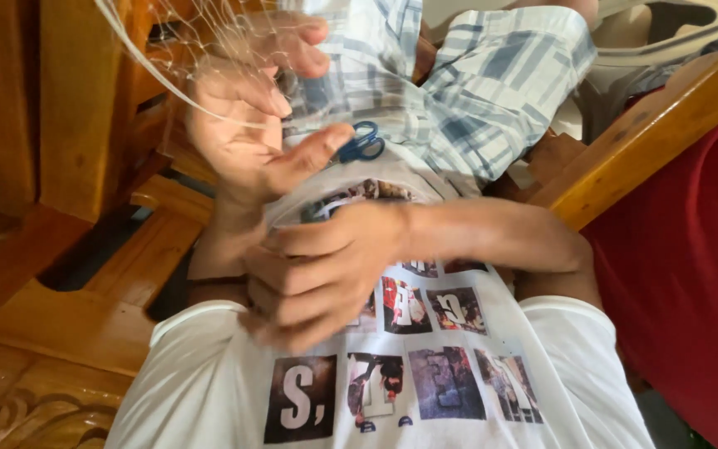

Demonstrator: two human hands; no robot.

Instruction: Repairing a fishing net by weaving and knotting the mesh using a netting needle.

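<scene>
A fine, see-through net [209, 50] with a pale cord along its edge hangs across the upper left. My left hand [243, 137] is raised into it, with the fingers curled around the mesh and the thumb pointing right. Just below, my right hand [317, 278] is clenched in a fist against my chest and seems to grip a gathered part of the net; its forearm comes in from the right. Blue-handled scissors [363, 143] lie on my lap beside the left thumb, untouched. I wear a white printed T-shirt [425, 366] and plaid shorts [475, 83].
Wooden chair parts surround me: slats and an arm on the left [60, 108] and a sloping armrest on the right [650, 125]. Red fabric [691, 274] fills the right side. A pale plastic chair [666, 33] stands at the top right.
</scene>
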